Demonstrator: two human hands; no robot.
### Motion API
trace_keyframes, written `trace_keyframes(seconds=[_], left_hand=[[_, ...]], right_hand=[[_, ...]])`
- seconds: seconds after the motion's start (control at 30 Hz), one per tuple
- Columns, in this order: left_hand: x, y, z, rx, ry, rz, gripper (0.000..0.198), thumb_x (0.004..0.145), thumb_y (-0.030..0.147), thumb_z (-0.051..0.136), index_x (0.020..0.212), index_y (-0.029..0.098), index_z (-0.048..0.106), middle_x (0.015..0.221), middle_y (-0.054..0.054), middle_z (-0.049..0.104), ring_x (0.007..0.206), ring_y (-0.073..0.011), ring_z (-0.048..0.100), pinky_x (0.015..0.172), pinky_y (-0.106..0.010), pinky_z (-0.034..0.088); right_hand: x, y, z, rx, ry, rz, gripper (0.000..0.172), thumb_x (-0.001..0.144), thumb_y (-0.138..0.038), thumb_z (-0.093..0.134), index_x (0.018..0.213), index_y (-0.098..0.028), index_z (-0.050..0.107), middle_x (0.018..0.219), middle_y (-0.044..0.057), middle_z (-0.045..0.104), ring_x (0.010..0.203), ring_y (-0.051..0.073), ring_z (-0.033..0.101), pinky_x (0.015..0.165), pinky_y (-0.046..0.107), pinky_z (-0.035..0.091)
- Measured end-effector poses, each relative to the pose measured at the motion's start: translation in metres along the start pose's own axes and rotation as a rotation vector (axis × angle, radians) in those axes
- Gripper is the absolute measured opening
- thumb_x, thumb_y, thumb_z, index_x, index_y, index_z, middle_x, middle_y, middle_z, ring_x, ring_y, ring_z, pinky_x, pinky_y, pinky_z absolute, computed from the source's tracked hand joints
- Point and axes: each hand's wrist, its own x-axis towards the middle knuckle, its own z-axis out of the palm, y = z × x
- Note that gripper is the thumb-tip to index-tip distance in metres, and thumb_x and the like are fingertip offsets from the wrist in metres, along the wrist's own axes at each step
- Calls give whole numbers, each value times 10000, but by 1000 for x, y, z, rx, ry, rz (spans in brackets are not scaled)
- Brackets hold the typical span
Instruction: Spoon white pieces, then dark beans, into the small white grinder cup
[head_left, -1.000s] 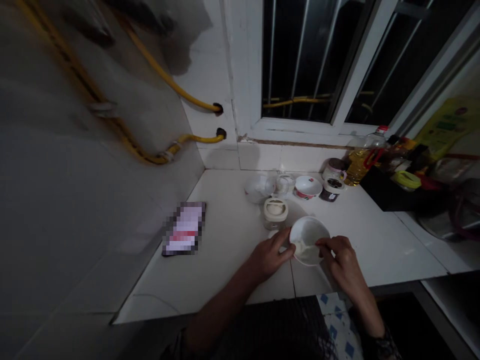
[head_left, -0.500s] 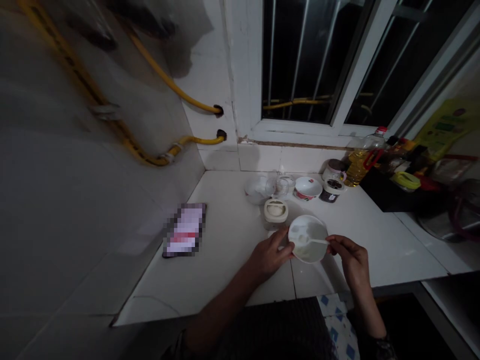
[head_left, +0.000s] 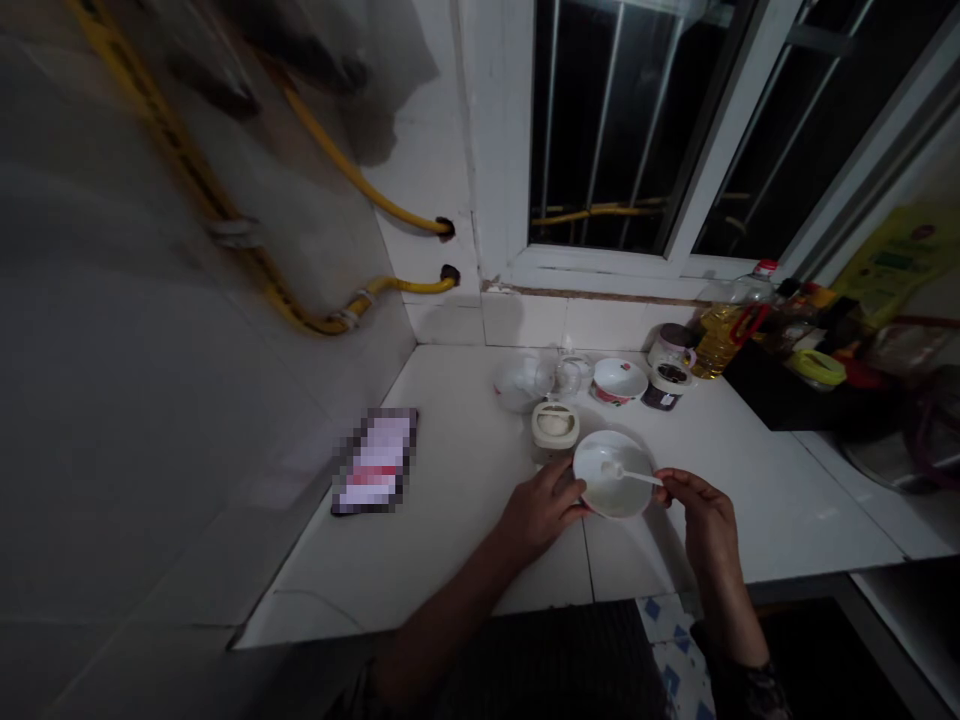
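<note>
A white bowl (head_left: 611, 492) sits on the white counter (head_left: 450, 520) in front of me. My left hand (head_left: 541, 508) grips its left rim with the fingers closed. My right hand (head_left: 697, 512) pinches the handle of a small white spoon (head_left: 630, 475), whose tip lies over the inside of the bowl. Just behind the bowl stands a small open white jar (head_left: 555, 426) with something pale in it.
A phone (head_left: 375, 462) lies at the left of the counter. Behind are a clear bowl (head_left: 516, 382), a small glass (head_left: 570, 374), a red-patterned bowl (head_left: 619, 380), two dark jars (head_left: 666, 384) and an oil bottle (head_left: 724, 320). A dark tray (head_left: 780, 395) with clutter is at the right. Yellow hoses (head_left: 337, 320) run along the wall.
The bowl went from tilted toward me to lying flatter. My right hand drew back from the rim to the right, and the spoon now shows across the bowl.
</note>
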Motion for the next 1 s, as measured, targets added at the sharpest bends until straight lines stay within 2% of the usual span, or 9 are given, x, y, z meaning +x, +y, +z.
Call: trace_keyframes(seconds=[0.27,0.33,0.4,0.5,0.6,0.67,0.73,0.9,1.0], left_hand=[[4,3,-5,-49,-19,-48,270,903,443,591,998,198,650,1212,-113,625,976,-198,681,789,-306,602],[5,4,-6,-56,-20,-53,270,898,441,599,1000,196,650,1204,-112,627,981,-199,680,799,-304,599],[4,4,-5,-65,-22,-60,270,898,434,602,1001,189,654,1206,-118,625,985,-204,679,800,-306,598],[3,3,-2,-72,-34,-75,271,897,427,606,1017,190,659,1216,-118,618,1009,-213,672,821,-323,595],[3,2,0,-83,-34,-75,279,891,432,614,1028,193,658,1210,-112,619,1006,-212,673,828,-326,595],[3,3,0,-89,-21,-66,281,888,435,617,1013,187,657,1205,-113,622,998,-208,676,820,-314,596],[3,3,-1,-80,-16,-56,274,888,429,618,1001,182,655,1209,-117,623,1008,-210,674,822,-309,594],[2,4,-3,-15,-38,-19,258,908,415,598,1028,191,647,1261,-129,608,1081,-230,654,821,-316,595],[1,3,-4,10,-38,20,250,924,401,582,1050,193,641,1321,-133,582,1120,-235,641,835,-311,592]], right_hand=[[29,-28,40,-106,-6,-237,199,748,-357,649,792,-176,720,605,21,663,614,180,573,654,327,457],[32,-28,53,-250,15,-401,209,825,-361,595,846,-192,717,657,30,684,681,204,603,720,357,466],[33,-24,63,-457,-1,-638,204,887,-300,536,894,-210,719,712,41,703,745,219,614,804,395,453],[30,-17,70,-755,-152,-954,272,892,-135,470,971,-211,719,771,55,715,764,213,608,878,423,416],[27,-15,70,-864,-192,-1081,336,875,-67,442,1026,-204,709,830,62,726,787,208,613,905,431,398],[26,-17,68,-817,-126,-1086,316,894,-87,444,1013,-213,709,817,53,728,764,202,617,903,431,404],[25,-20,65,-716,-65,-1017,259,919,-148,470,968,-222,713,782,43,727,744,201,619,888,424,423],[17,-18,40,-455,11,-591,203,893,-339,556,858,-214,712,756,44,712,810,227,644,780,371,488],[12,-18,14,-501,-12,-454,231,853,-373,572,756,-211,705,731,45,705,775,229,645,740,354,490]])
